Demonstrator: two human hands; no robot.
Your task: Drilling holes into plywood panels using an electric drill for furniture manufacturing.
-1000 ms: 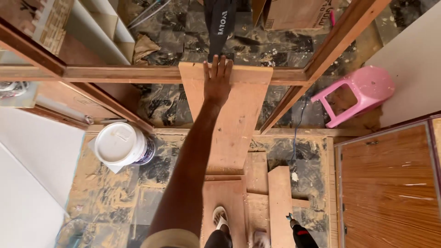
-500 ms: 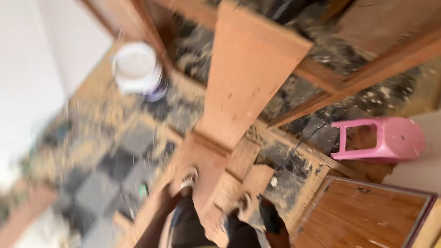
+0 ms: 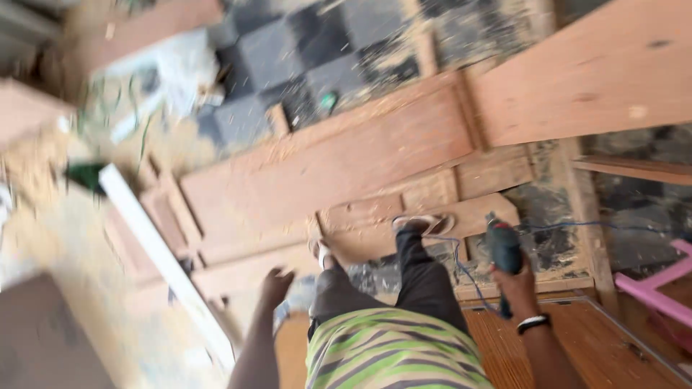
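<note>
View has swung since the earlier frame: white bucket gone, floor boards [image 3: 324, 173] now run diagonally. Right hand [image 3: 515, 284] clamped on dark green power drill [image 3: 503, 248], over the boards' right end. Left hand [image 3: 275, 284] empty, loosely open. Pink stool [image 3: 659, 288] at right edge.

Matt raw wooden boards [image 3: 324, 169], dark green plastic drill [image 3: 504, 248], sawdust-strewn floor [image 3: 339, 50].
</note>
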